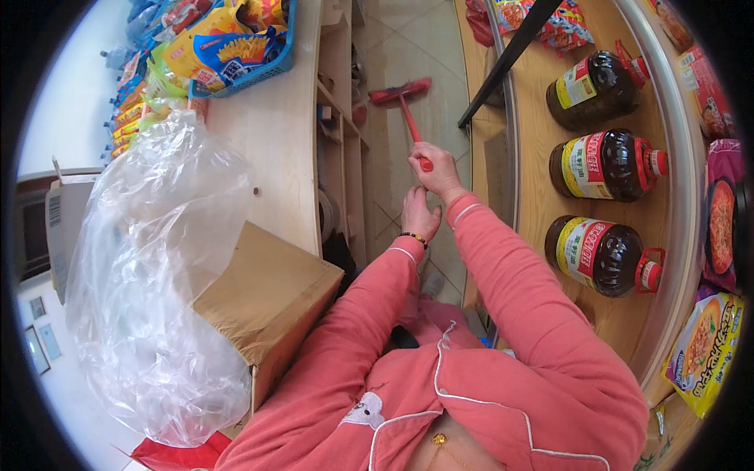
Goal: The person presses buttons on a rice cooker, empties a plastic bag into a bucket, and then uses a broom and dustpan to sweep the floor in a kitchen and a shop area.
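A broom with a red handle and reddish bristles [400, 92] reaches down the aisle, its head on the tiled floor. My right hand [435, 168] is closed round the upper end of the handle, whose tip shows at the fist. Just below it, my left hand [420, 216], with a beaded bracelet at the wrist, has its fingers loosely bent and the thumb apart. Nothing shows in the left hand, and its fingertips come close to the right wrist. Both arms wear pink sleeves with white piping.
A wooden counter [283, 153] on the left bears a blue basket [250, 76] of snack bags, a clear plastic bag [159, 235] and a cardboard box [271, 288]. On the right, a wooden shelf [530, 206] holds large oil bottles [595, 165]. A black post [509, 62] slants beside the aisle.
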### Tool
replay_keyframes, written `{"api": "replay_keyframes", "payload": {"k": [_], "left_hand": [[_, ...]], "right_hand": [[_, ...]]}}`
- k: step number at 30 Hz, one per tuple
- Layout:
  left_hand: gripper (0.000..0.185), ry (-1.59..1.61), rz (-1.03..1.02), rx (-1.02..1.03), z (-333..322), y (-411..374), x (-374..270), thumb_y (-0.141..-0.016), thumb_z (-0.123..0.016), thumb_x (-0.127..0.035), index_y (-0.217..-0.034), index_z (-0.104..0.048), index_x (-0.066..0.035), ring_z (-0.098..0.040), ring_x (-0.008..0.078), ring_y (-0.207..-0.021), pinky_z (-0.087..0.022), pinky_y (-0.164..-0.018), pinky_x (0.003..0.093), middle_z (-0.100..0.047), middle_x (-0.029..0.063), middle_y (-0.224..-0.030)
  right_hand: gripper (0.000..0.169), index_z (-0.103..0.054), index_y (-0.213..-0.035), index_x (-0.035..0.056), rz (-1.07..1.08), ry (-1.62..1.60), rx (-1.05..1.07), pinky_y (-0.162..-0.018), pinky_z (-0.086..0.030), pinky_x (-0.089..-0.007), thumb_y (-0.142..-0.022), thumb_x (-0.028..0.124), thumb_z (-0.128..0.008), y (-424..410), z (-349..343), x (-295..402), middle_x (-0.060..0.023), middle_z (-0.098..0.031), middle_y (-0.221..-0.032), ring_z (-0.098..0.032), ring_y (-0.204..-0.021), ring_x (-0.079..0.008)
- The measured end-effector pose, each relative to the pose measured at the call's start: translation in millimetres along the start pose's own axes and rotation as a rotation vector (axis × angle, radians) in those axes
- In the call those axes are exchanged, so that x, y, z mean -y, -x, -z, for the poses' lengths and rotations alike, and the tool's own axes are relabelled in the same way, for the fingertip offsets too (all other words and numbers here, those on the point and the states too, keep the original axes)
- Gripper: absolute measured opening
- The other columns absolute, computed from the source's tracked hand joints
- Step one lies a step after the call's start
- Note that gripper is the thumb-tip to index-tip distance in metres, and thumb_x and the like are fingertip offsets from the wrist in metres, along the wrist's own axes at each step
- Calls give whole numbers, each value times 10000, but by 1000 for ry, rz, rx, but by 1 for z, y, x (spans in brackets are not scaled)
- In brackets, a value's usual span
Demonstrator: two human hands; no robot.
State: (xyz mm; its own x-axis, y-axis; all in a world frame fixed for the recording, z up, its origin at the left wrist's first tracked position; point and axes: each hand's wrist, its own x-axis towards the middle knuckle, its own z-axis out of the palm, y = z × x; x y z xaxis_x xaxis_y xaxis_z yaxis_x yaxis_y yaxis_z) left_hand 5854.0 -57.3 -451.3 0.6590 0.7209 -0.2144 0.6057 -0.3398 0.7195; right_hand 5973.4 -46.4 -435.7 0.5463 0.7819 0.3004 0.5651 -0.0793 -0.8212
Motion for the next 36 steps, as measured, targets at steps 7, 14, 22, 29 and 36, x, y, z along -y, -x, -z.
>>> {"api": "replay_keyframes", "payload": {"k": [7,14,22,29,36], "left_hand": [[655,315,53,63,-23,6,25,-712,-677,-198,-1265,-359,-49,-443,355,-1113,-388,-919,407,-457,189,-1180],[248,506,19,247,-33,15,-5,-780,-625,-175,-969,-533,-43,-522,338,-947,-433,-805,374,-517,169,-990],[505,459,-173,-119,9,-30,-38,-720,-654,-132,-1173,-454,-33,-407,335,-1157,-340,-984,362,-444,178,-1214],[433,96,-33,170,-22,9,2,-729,-642,-188,-1110,-506,-34,-465,320,-1098,-378,-944,371,-507,173,-1137],[502,30,114,295,-42,16,20,-714,-653,-175,-1169,-480,-55,-472,316,-1111,-397,-934,386,-495,176,-1184]], "right_hand": [[94,-575,-773,25,-116,-35,290,-674,-476,-336,-703,50,-632,72,90,101,-137,-605,-812,-596,-750,-314],[83,-586,-767,4,-128,-145,360,-720,-469,-340,-698,25,-628,64,146,140,-138,-607,-799,-588,-781,-306],[107,-593,-809,-6,105,-46,203,-790,-464,-341,-717,13,-645,-10,105,75,-137,-618,-899,-595,-880,-286],[93,-584,-794,25,-77,-42,-61,-753,-468,-337,-726,62,-636,-17,50,-71,-120,-610,-885,-592,-843,-289],[85,-594,-783,28,-229,-11,-110,-806,-475,-353,-722,66,-639,124,56,19,-135,-623,-897,-602,-935,-295]]}}
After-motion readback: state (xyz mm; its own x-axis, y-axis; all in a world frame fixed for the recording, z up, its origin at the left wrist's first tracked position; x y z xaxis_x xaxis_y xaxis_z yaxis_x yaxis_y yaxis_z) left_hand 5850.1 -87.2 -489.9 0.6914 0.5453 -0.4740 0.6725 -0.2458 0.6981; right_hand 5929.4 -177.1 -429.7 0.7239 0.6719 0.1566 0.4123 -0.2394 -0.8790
